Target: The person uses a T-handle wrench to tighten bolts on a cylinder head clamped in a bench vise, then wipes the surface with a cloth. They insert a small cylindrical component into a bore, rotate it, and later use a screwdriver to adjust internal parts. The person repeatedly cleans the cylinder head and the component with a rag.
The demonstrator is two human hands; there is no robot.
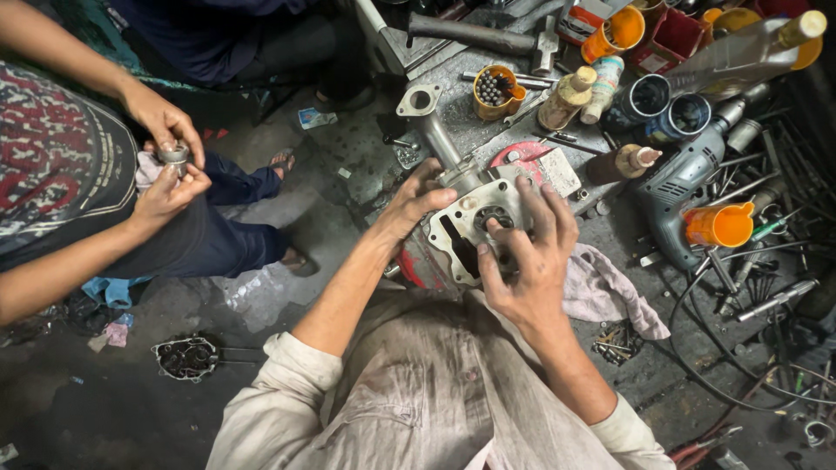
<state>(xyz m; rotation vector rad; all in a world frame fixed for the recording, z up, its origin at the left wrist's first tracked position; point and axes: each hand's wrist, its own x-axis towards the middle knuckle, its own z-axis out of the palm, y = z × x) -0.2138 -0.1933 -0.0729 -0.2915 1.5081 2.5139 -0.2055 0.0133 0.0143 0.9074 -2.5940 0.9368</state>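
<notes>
Bracing the grey metal housing (475,218) at frame centre, the left hand (414,204) grips its edge while the right hand (527,261) wraps fingers (498,228) over its face, steadying it.

Dim overall, with light falling from above onto the cluttered grey metal workbench (488,113); corners sink into shadow, edges bow with wide-angle distortion, and focus stays fairly sharp.

Repair workshop: drill (688,187), hammer (488,36), scattered bits (766,270)
</notes>
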